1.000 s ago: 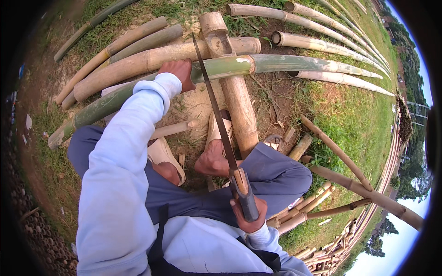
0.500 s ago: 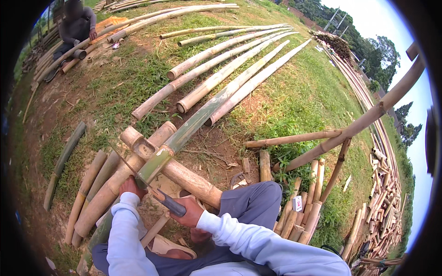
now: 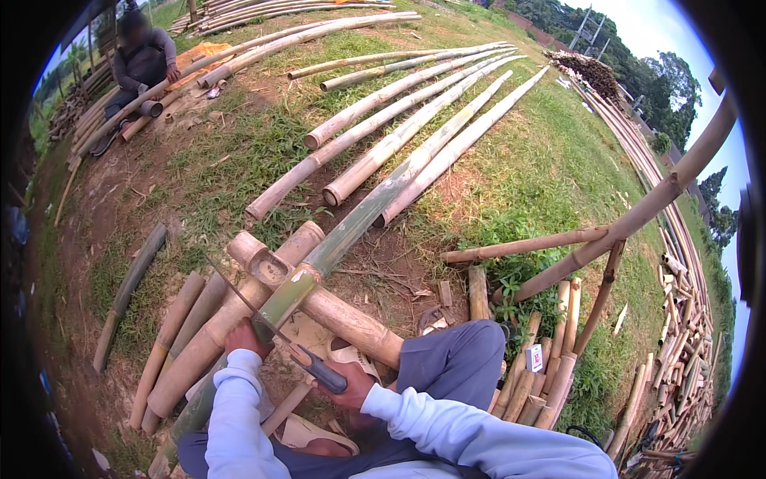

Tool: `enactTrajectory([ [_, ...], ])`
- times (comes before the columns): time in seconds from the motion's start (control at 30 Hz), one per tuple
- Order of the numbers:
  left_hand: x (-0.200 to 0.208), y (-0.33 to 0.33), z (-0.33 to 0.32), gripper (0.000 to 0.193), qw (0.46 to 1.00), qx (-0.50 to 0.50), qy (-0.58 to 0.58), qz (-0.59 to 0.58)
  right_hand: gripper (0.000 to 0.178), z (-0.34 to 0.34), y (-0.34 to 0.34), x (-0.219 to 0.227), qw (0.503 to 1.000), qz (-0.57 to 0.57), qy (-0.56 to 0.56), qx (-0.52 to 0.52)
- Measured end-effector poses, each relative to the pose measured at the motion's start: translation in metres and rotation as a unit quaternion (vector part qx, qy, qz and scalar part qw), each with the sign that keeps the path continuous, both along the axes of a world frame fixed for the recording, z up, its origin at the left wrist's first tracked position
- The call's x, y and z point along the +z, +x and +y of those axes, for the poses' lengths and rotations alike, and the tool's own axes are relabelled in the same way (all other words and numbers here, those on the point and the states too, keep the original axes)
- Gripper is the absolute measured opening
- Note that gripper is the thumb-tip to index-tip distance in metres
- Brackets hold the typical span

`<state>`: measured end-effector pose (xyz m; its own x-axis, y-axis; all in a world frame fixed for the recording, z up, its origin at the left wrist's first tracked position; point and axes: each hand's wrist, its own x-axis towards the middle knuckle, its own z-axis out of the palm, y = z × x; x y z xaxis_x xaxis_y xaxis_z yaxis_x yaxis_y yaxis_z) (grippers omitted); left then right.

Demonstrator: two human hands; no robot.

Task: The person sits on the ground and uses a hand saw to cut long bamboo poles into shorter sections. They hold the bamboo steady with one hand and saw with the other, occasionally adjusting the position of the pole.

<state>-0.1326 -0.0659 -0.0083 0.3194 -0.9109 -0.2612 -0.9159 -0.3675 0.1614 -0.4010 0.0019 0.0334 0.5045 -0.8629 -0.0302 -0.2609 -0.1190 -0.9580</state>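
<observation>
My right hand [image 3: 353, 386] is closed around the dark handle of a handsaw [image 3: 317, 370]. The saw's thin blade lies across a green bamboo pole [image 3: 289, 297], touching it near its close end. Just left of the blade, my left hand [image 3: 249, 338] is wrapped around the pole's near part; its fingertips are partly hidden. The pole rests over a thick bamboo crosspiece [image 3: 351, 316], which is notched at its left end. Another thick bamboo length [image 3: 187, 351] runs beneath the crosspiece.
Long bamboo poles [image 3: 399, 150] lie on the grass ahead. Cut lengths [image 3: 552, 345] stand at right with a small box [image 3: 535, 358] among them, below a slanted bamboo frame [image 3: 622, 227]. A big pile of pieces [image 3: 686, 343] lies far right. A person [image 3: 144, 64] sits among poles at far left.
The view has shifted, so the scene sits farther right and lower. My right hand and the saw handle have come slightly back toward me. My left hand keeps its hold on the pole.
</observation>
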Motion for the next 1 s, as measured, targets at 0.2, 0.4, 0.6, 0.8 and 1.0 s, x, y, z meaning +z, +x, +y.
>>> enactTrajectory([
  [0.2, -0.002, 0.017, 0.007, 0.072, 0.999, 0.02, 0.03, -0.014, 0.025, 0.051, -0.027, 0.041, 0.999, -0.01, 0.047, 0.024],
  [0.4, -0.003, 0.009, 0.004, 0.064, 1.0, -0.027, 0.001, -0.011, 0.023, 0.098, -0.104, 0.109, 0.991, 0.124, 0.051, -0.021],
  [0.6, 0.008, 0.014, 0.004, 0.062, 0.999, 0.004, 0.02, 0.038, 0.014, 0.013, -0.028, 0.053, 0.999, 0.037, 0.017, -0.001],
  [0.8, 0.008, 0.015, 0.005, 0.061, 1.0, -0.028, 0.01, 0.009, 0.019, 0.02, -0.007, 0.029, 0.999, 0.021, 0.017, -0.018],
  [1.0, 0.011, 0.018, -0.002, 0.056, 0.998, -0.023, 0.036, 0.052, 0.022, 0.091, -0.103, 0.113, 0.989, 0.14, 0.053, -0.008],
])
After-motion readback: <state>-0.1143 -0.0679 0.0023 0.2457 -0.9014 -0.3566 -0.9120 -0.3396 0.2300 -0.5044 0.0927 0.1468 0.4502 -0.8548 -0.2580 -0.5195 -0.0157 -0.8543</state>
